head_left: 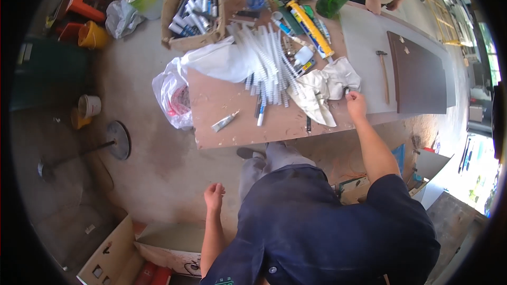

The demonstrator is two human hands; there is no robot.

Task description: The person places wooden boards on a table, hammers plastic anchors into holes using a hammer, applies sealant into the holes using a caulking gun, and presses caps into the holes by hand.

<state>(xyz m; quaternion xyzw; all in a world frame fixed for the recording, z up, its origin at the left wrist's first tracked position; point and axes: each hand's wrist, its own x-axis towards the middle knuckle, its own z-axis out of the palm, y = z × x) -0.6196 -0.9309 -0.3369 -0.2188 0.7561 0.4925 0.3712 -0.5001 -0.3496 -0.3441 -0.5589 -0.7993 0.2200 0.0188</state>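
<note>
Worker's R hand [356, 104] reaches over the brown table [219, 137], fingertips drawn nearly together at a small dark-and-pale piece [347, 91] by the R edge of a crumpled white cloth [311, 100]; too small to tell if it's actually gripped. L hand [214, 196] hangs well apart from the table, fingers loosely curled, nothing visible in it, tho the palm is hidden. Step in hand, judging by the pose: picking up or setting down the piece. Next move prob. calls for a light, precise pinch w/o snagging the cloth. Piece's shape & material unclear at this size; cloth is off-white, bunched, w/ a loose corner toward the table's near edge. Clear ribbed strips [259, 58] lie to its L, a hammer [385, 76] to its R.
</note>
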